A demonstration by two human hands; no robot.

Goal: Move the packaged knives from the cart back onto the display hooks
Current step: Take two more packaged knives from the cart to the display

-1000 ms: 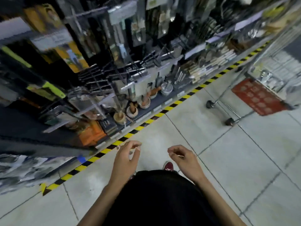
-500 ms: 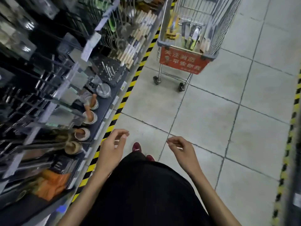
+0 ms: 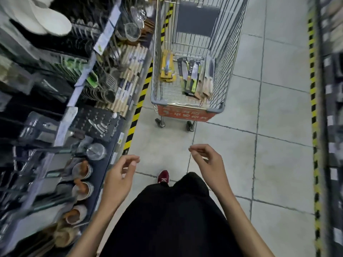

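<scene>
Left hand (image 3: 118,180) and right hand (image 3: 209,164) hang loosely curled, grasping nothing, above the tiled floor (image 3: 278,164). Ahead stands the cart (image 3: 185,114); packaged knives (image 3: 194,76) lie inside. Display shelving (image 3: 74,101) runs along the left.

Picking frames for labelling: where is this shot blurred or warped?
Head view: the cart and packaged knives are fairly sharp. The left shelves and right-hand shelving are smeared by motion blur. Wide-angle distortion makes the hazard tape lean at the edges.
</scene>
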